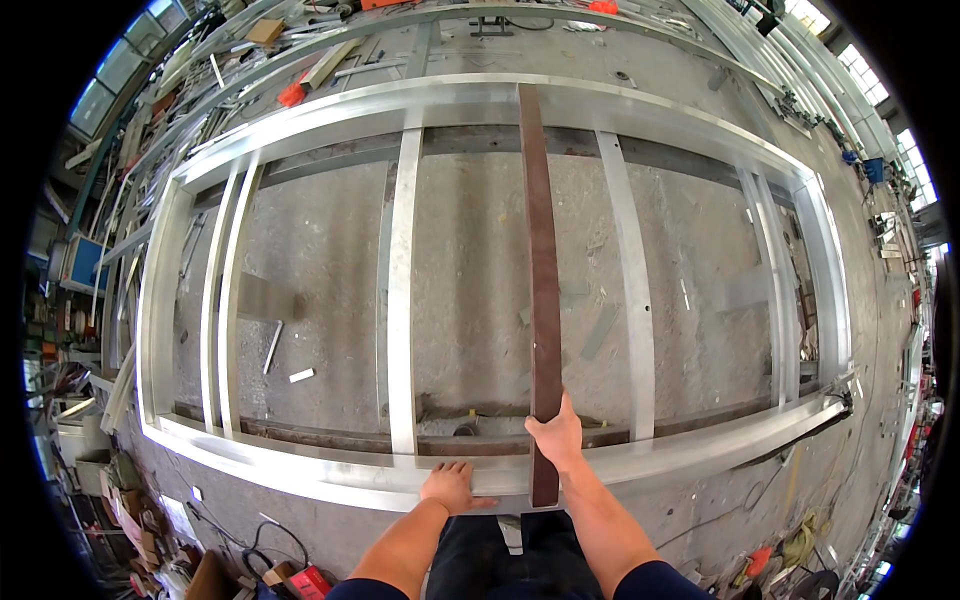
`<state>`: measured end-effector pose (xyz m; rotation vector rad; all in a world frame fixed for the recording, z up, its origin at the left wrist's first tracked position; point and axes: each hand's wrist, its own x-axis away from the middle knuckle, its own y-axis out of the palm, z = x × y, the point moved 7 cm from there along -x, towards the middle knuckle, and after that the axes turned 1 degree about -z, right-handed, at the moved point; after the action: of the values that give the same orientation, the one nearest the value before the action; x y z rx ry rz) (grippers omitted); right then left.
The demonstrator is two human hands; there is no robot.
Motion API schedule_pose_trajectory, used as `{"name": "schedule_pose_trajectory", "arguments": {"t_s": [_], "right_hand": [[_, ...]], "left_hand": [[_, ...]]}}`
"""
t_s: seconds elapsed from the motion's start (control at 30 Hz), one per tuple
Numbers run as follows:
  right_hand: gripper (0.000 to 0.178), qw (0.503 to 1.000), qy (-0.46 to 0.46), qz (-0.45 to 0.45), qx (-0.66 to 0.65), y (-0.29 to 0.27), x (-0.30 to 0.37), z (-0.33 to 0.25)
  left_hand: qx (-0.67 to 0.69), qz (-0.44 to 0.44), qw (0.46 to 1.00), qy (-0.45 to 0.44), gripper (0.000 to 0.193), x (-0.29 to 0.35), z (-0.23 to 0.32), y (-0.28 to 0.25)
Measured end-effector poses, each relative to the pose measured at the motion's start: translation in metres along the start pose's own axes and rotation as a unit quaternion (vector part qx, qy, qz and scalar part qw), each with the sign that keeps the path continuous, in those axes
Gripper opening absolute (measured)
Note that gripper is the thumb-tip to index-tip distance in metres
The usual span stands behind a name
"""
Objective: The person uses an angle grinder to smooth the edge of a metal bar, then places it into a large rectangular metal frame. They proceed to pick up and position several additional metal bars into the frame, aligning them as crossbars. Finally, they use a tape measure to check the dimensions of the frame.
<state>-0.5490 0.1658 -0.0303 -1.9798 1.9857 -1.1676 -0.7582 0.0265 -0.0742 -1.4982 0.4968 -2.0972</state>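
Observation:
A large rectangular frame of silvery metal profiles spreads out before me, with several crossbars between its long sides. Across it, from the far rail to the near one, lies a long reddish-brown bar. My right hand is wrapped round this bar close to its near end, which reaches over the near rail. To the left, my left hand rests flat on the near rail, its fingers stretched out and nothing held. A pale crossbar stands left of the brown bar, and another crossbar to its right.
Metal offcuts and long profiles are piled along the left side. A red box and a black cable lie on the floor at lower left. Small scraps are scattered on the concrete inside the frame. More long profiles lie at upper right.

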Motion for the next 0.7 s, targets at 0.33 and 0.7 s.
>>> {"name": "schedule_pose_trajectory", "arguments": {"t_s": [0.33, 0.7], "right_hand": [[0.086, 0.998, 0.017, -0.047, 0.023, 0.019, -0.017, 0.016], [0.075, 1.0, 0.002, -0.028, -0.009, 0.024, -0.024, 0.026]], "left_hand": [[0.034, -0.008, 0.999, -0.03, 0.101, -0.014, -0.008, 0.009], [-0.011, 0.051, 0.998, 0.022, 0.103, -0.017, -0.01, 0.017]]}}
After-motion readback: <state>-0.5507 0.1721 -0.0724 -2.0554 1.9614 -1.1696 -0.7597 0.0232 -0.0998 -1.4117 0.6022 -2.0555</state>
